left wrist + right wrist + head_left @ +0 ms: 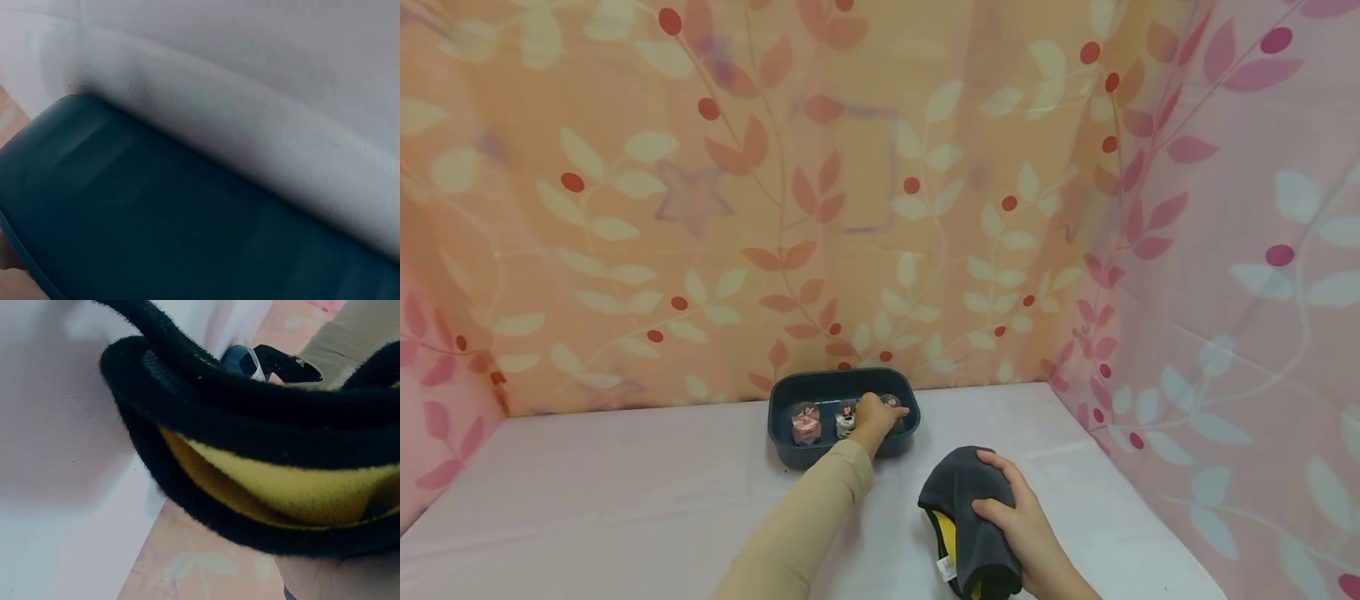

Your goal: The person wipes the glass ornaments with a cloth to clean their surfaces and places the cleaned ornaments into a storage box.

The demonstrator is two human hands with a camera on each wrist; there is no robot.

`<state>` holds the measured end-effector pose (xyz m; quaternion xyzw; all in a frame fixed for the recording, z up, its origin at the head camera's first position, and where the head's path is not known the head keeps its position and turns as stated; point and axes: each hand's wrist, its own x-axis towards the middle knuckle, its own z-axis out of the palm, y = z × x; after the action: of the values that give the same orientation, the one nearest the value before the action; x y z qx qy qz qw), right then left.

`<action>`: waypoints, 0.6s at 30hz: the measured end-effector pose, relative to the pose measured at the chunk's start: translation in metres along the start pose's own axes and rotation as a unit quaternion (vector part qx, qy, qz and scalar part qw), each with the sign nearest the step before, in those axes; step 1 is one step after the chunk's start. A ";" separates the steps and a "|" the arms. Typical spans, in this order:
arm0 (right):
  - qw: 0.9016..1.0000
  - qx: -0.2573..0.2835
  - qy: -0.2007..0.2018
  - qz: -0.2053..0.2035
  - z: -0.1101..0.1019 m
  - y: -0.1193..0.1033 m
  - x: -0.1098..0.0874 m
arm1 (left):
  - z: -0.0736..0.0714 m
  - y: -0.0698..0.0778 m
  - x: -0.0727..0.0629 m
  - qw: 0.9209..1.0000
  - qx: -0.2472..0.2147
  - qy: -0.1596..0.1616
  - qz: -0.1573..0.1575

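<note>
In the head view, a dark blue plastic bin (842,455) holds small trinkets in a row. A pink trinket (806,423) sits at its left, and a white-and-black one with a red top (846,419) is in the middle. My left hand (872,419) reaches over the front rim and grips a third trinket (891,401) at the right, partly hidden by the fingers. The left wrist view shows the bin's outer wall (187,212). My right hand (1026,521) holds a folded dark grey towel (962,487) with a yellow inner side, thumb and fingers curled over it.
A white cloth (647,500) covers the table. Patterned orange fabric (850,275) hangs close behind the bin, and pink fabric (1240,350) hangs along the right side. A white tag (946,569) sticks out of the towel's edge.
</note>
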<state>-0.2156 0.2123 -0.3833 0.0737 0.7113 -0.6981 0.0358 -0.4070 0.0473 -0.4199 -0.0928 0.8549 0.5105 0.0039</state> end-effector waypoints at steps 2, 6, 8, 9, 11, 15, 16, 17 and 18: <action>1.000 0.004 -0.003 0.001 0.000 0.000 -0.001 | -0.001 0.000 -0.001 1.000 -0.001 -0.002 -0.001; 1.000 0.008 -0.004 0.000 0.001 0.000 -0.001 | -0.002 0.002 -0.002 1.000 0.002 -0.004 -0.003; 1.000 0.004 -0.001 -0.001 0.001 -0.001 -0.001 | -0.002 0.003 -0.002 1.000 -0.002 -0.001 -0.005; 1.000 0.001 0.003 -0.002 0.001 -0.001 0.000 | -0.002 0.003 -0.002 1.000 -0.005 0.002 -0.005; 1.000 -0.004 0.011 -0.005 0.002 0.000 0.001 | -0.002 0.004 -0.003 1.000 -0.018 0.005 -0.003; 1.000 0.008 0.025 -0.013 0.003 0.001 0.009 | -0.004 0.006 -0.004 0.998 -0.060 0.025 0.001; 0.999 0.015 0.028 -0.016 0.003 0.002 0.011 | -0.006 0.007 -0.005 0.996 -0.080 0.029 0.000; 0.999 0.023 0.031 -0.020 0.004 0.002 0.014 | -0.008 0.008 -0.007 0.995 -0.095 0.036 0.003; 0.999 0.029 0.036 -0.024 0.005 0.002 0.018 | -0.010 0.008 -0.009 0.993 -0.111 0.039 0.002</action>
<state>-0.2333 0.2081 -0.3885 0.0826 0.6931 -0.7160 -0.0086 -0.3984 0.0441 -0.4072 -0.1110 0.7923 0.5986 -0.0412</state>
